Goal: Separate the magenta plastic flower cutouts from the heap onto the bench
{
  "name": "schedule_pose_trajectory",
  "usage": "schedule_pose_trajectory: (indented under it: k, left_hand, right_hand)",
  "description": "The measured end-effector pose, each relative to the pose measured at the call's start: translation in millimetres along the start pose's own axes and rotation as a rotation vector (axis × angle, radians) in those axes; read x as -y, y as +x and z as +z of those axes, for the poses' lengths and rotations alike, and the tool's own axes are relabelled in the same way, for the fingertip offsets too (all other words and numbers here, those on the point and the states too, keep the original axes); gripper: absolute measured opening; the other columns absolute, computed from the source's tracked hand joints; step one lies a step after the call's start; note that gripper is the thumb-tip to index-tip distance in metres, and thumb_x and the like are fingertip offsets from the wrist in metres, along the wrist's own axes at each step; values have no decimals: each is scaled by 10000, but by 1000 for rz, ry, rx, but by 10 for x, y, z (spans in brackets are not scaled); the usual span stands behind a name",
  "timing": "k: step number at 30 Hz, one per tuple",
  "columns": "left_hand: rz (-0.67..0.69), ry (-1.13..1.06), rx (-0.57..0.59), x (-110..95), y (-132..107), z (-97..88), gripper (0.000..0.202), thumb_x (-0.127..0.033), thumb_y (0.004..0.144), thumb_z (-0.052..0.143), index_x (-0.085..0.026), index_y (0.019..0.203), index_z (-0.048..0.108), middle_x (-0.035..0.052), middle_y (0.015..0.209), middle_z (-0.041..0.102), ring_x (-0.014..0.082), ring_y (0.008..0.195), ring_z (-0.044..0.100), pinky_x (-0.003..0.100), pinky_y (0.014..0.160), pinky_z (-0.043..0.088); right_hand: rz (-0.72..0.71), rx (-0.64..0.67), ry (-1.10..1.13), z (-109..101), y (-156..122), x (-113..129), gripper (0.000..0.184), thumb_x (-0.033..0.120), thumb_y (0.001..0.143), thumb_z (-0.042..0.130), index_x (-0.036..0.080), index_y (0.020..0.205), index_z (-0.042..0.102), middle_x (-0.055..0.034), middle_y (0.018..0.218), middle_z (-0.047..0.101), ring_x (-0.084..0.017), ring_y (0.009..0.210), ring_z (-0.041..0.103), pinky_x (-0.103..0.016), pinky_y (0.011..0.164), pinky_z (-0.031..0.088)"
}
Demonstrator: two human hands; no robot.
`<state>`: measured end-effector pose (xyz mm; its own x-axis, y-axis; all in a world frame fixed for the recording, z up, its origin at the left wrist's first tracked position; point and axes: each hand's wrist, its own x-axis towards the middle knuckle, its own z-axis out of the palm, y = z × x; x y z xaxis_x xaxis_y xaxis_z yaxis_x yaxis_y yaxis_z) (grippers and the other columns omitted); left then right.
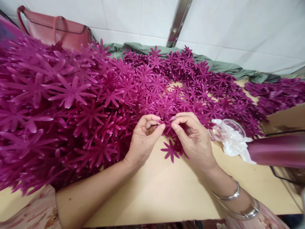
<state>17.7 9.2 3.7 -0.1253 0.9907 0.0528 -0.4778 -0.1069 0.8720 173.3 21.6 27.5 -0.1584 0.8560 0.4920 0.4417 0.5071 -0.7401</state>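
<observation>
Between my two hands, over the front edge of a large heap of magenta artificial flowers [107, 95], is one magenta flower piece [168, 127] with narrow petals. My left hand [145, 136] pinches a petal on its left side with thumb and forefinger. On the opposite side my right hand [194, 138] pinches the petal there, also with thumb and forefinger. Just below, a loose magenta flower piece [171, 150] lies flat on the table, near the heel of my right hand, which partly covers other petals.
Pale wooden table [152, 197] shows in front of me. To the right are a clear plastic cup [228, 128], a crumpled white bag [235, 144] and a magenta cylinder [278, 151]. A red handbag [57, 30] and green cloth [221, 66] stand at the tiled wall.
</observation>
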Motion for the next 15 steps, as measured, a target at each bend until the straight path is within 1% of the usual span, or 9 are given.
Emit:
schedule_pose_trajectory:
  k: [2,4,6,8,10,12,14,15]
  left_hand:
    - [4,21,-12,-2,1,-7,187,-164,815,771,-206,931,630,-39,839,633,80,759,572,184,723,470]
    - [1,29,-29,-1,5,-19,170,-167,826,755,-208,932,629,-36,854,627,80,747,562,190,709,459]
    - [1,16,-52,5,10,-30,169,-159,833,744,-212,947,631,-35,870,627,80,752,563,193,715,457]
    - [7,-4,-70,12,14,-36,186,-145,833,740,-215,967,631,-36,885,631,80,769,571,194,733,464]
    - [4,-29,-80,20,14,-35,201,-138,836,739,-217,985,629,-35,895,636,80,777,576,196,748,474]
    - [-12,-53,-88,26,11,-30,213,-142,844,737,-218,1009,626,-35,895,642,80,773,580,197,754,483]
    - [-27,-68,-98,31,8,-27,223,-150,848,742,-219,1025,625,-35,893,646,79,774,586,197,761,488]
    - [-31,-69,-101,33,7,-27,229,-154,846,748,-220,1028,626,-35,894,646,79,777,589,196,764,489]
  right_hand:
    - [30,-17,47,-2,9,-16,81,262,986,674,239,910,690,-37,1018,669,-212,1014,640,-382,948,483]
    - [99,-64,151,-5,26,-55,60,276,976,693,242,926,690,-30,1008,664,-197,982,630,-348,915,488]
    - [190,-133,307,-14,51,-114,74,306,963,716,252,928,681,-8,950,648,-172,905,615,-309,852,495]
    - [275,-195,492,-28,83,-171,133,342,933,757,258,891,664,23,854,610,-148,805,599,-275,775,504]
    - [338,-229,656,-48,116,-209,200,362,880,814,259,844,646,47,776,578,-137,753,617,-263,741,527]
    - [393,-237,769,-69,144,-221,219,345,837,853,265,862,651,54,790,632,-140,785,678,-271,771,561]
    - [459,-246,840,-91,165,-214,196,336,848,840,272,915,667,42,888,727,-147,862,735,-284,829,587]
    - [494,-245,871,-102,173,-206,181,364,872,816,274,940,675,28,952,765,-155,911,754,-295,860,596]
